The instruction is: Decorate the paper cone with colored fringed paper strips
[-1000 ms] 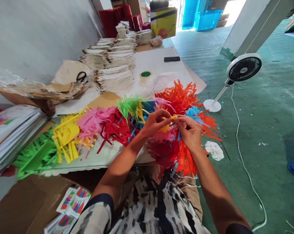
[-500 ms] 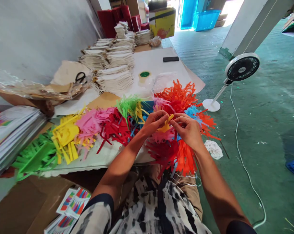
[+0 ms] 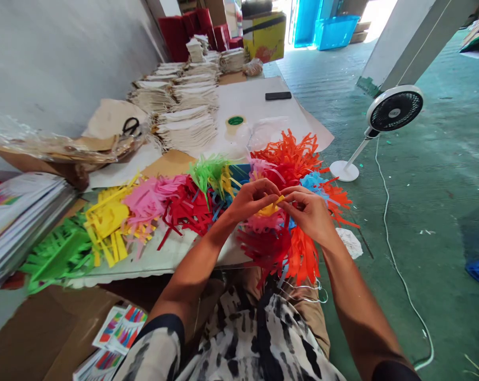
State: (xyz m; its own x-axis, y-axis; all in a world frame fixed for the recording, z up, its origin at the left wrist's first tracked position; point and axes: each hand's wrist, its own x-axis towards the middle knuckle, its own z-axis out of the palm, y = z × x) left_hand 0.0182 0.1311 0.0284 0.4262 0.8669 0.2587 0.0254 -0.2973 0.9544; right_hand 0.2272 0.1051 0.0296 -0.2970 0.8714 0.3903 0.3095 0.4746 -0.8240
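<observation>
My left hand (image 3: pixel 256 200) and my right hand (image 3: pixel 309 209) meet over the table's near edge, fingertips pinched together on a yellow paper tassel (image 3: pixel 272 206). Its folded top shows between the fingers; part of it is hidden by them. Beneath and around the hands spread red tassels (image 3: pixel 265 246), orange tassels (image 3: pixel 303 259) and a pink tassel, some hanging over the edge onto my lap. A blue tassel (image 3: pixel 314 182) sticks out beyond the right hand. White string (image 3: pixel 321 296) loops down at the lap.
Leftward along the edge lie pink (image 3: pixel 154 196), yellow (image 3: pixel 108 217) and green tassels (image 3: pixel 61 251). Behind them are stacks of off-white cloth pieces (image 3: pixel 187 127), a tape roll (image 3: pixel 235 121), a black phone-like object (image 3: pixel 278 96) and black-handled scissors (image 3: pixel 130 126). A fan (image 3: pixel 394 110) stands right.
Both hands have drawn closer together, the fingertips now touching. The yellow tassel's upright end has tipped lower between them. Everything else stays in place.
</observation>
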